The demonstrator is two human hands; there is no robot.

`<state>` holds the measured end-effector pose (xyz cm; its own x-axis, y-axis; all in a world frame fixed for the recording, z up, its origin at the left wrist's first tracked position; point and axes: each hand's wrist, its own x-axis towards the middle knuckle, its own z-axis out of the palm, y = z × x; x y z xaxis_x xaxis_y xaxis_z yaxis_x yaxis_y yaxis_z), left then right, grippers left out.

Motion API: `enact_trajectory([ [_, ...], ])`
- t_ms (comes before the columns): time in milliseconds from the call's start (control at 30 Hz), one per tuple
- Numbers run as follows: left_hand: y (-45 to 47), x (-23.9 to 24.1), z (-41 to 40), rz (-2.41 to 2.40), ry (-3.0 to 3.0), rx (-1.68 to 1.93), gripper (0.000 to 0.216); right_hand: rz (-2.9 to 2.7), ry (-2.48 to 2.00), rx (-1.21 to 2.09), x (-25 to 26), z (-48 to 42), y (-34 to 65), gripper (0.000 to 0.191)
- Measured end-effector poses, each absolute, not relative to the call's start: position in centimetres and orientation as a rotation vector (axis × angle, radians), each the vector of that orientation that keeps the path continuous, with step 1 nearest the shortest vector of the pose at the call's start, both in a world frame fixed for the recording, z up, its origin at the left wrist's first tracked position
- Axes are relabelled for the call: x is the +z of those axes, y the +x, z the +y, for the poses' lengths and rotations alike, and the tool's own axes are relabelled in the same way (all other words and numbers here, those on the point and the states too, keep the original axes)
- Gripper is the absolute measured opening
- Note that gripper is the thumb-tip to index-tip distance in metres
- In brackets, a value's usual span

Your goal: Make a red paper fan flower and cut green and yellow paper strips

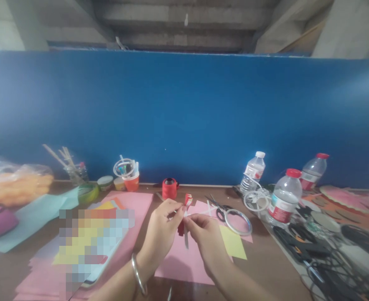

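Head view: left fingers (179, 214) pinch red paper (188, 200); right fingers (194, 222) pinch a pale strip (187, 240).
The strip's long axis runs downward between them.

Person's own upper limbs, as worn. Left hand (162, 223): bare; wrist carries single bangle (135, 267), silver-coloured, ring-shaped, narrow rounded band, shiny with pale highlights; finer surface detail too blurred to read. Left forearm (117, 286): bare up to lower picture edge. Right hand (209, 238): bare, fingers unadorned. Right wrist and forearm (239, 284): likewise bare.
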<state>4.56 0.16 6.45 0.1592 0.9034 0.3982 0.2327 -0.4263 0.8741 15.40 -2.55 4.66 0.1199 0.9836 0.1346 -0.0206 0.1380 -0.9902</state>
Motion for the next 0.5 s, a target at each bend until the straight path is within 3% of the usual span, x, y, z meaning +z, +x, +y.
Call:
enact_trajectory([
  [500,4.72,5.88,0.34,1.04,1.653,1.211,0.029,-1.159,-1.183,1.001,3.9,-1.94,15.7,0.033],
])
